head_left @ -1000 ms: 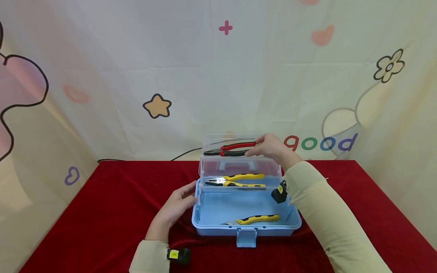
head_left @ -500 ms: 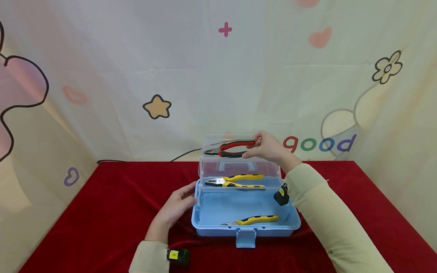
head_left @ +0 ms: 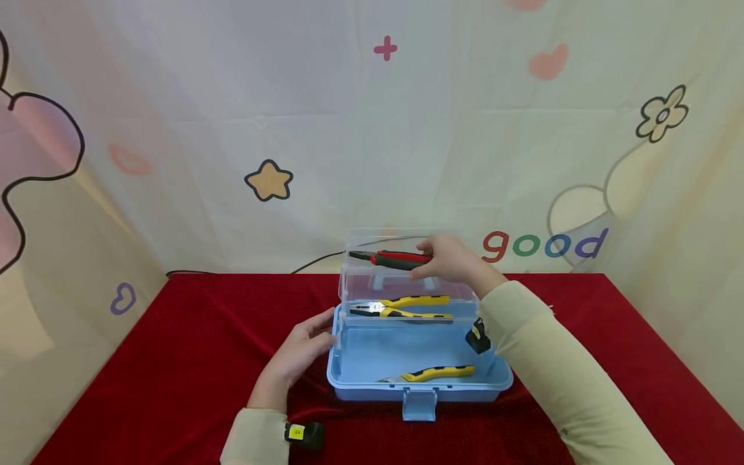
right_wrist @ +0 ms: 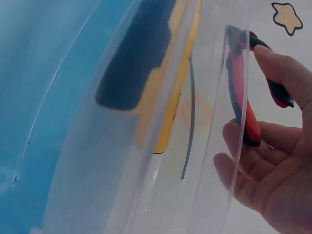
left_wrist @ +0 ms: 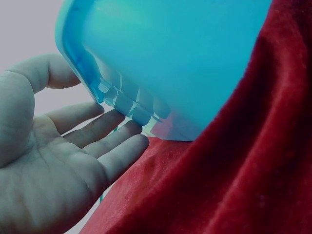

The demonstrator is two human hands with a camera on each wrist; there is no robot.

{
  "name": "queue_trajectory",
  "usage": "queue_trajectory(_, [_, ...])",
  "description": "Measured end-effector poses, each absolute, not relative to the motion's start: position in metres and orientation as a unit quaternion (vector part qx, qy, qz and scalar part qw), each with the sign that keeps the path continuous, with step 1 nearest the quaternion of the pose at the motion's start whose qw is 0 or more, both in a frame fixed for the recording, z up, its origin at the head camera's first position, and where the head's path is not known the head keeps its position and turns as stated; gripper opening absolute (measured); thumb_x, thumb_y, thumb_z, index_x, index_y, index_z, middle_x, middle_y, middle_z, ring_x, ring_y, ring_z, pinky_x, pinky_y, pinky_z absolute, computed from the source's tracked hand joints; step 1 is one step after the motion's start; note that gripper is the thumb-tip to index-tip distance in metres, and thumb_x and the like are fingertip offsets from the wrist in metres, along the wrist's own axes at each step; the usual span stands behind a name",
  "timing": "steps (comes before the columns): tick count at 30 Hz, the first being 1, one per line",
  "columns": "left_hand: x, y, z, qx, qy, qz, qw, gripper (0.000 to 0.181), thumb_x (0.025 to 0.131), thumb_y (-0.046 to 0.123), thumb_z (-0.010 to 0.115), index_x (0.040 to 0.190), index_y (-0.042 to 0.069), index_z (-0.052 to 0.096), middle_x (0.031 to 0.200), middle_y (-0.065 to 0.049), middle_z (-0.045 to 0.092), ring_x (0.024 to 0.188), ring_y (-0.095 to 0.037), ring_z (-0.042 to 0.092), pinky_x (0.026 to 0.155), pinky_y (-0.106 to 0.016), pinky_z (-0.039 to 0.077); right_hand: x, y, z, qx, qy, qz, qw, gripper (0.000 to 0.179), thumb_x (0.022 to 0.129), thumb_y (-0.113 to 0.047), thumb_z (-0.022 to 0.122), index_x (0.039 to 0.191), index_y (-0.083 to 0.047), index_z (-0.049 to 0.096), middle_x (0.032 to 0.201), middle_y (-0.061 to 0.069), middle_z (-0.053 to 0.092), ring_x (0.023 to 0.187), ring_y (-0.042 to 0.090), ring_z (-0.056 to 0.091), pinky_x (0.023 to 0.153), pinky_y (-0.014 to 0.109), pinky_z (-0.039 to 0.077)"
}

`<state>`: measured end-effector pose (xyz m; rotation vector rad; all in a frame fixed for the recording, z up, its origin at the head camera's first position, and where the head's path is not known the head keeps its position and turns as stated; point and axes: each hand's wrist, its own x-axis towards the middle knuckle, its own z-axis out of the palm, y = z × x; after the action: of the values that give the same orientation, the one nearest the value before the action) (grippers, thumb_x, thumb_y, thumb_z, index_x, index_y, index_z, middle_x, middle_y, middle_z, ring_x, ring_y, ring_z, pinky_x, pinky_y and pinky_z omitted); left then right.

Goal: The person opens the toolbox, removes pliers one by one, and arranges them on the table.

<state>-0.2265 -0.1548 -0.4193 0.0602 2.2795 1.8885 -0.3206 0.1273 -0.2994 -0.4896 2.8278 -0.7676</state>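
"good" (head_left: 546, 246) on backdrop cloth (head_left: 407, 161)

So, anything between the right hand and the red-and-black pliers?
Nothing visible: the right hand grips the red-and-black pliers directly. In the right wrist view, clear plastic overlaps part of them and some fingertips, but only from the camera's side.

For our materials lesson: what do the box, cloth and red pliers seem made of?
Box: probably smooth plastic, moulded latch.
Cloth: likely velvet, soft sheen along folds.
Red pliers: dark grey head looks metal; smooth coloured grips suggest plastic or rubber.
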Motion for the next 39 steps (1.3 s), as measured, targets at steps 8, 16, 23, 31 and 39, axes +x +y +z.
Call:
queue_trajectory(8, [-0.23,-0.155,-0.419,0.03,0.767,0.635,0.088,0.058,0.086,0.015,0.058,0.142,0.019,0.044,0.137,-0.008,0.053,0.112,-0.025,0.058,0.094,-0.043,0.051,-0.318,0.123,-0.294,-0.155,0.946,-0.26,0.118,0.057,0.082,-0.04,0.07,0.123,-0.002,0.061,0.112,0.014,0.064,0.099,0.027,0.055,0.085,0.038,0.051])
queue_trajectory(16, [-0.23,-0.155,-0.418,0.036,0.771,0.63,0.086,0.059,0.086,0.015,0.059,0.142,0.018,0.043,0.139,-0.01,0.052,0.115,-0.027,0.058,0.095,-0.044,0.05,-0.316,0.12,-0.29,-0.153,0.944,-0.271,0.111,0.052,0.079,-0.038,0.072,0.116,-0.004,0.059,0.1,0.01,0.062,0.089,0.023,0.052,0.073,0.03,0.047])
queue_trajectory(23, [-0.23,-0.154,-0.418,0.028,0.768,0.633,0.091,0.06,0.086,0.015,0.06,0.143,0.017,0.042,0.14,-0.01,0.051,0.117,-0.027,0.057,0.095,-0.044,0.05,-0.315,0.122,-0.293,-0.162,0.941,-0.29,0.066,0.057,0.077,-0.033,0.075,0.123,-0.003,0.057,0.11,0.012,0.061,0.096,0.026,0.054,0.082,0.036,0.051])
queue_trajectory(31, [-0.23,-0.155,-0.42,0.028,0.771,0.629,0.092,0.06,0.086,0.017,0.06,0.143,0.018,0.042,0.139,-0.01,0.052,0.116,-0.026,0.057,0.094,-0.043,0.051,-0.311,0.128,-0.295,-0.168,0.935,-0.312,0.027,0.058,0.077,-0.034,0.076,0.124,-0.006,0.056,0.11,0.011,0.065,0.089,0.024,0.06,0.078,0.033,0.054])
queue_trajectory(39, [-0.228,-0.157,-0.421,0.029,0.763,0.639,0.09,0.059,0.086,0.016,0.06,0.143,0.017,0.043,0.135,-0.011,0.055,0.11,-0.024,0.06,0.093,-0.043,0.052,-0.305,0.134,-0.299,-0.166,0.924,-0.343,0.018,0.059,0.077,-0.031,0.077,0.126,-0.007,0.055,0.116,0.013,0.064,0.095,0.026,0.064,0.083,0.037,0.056])
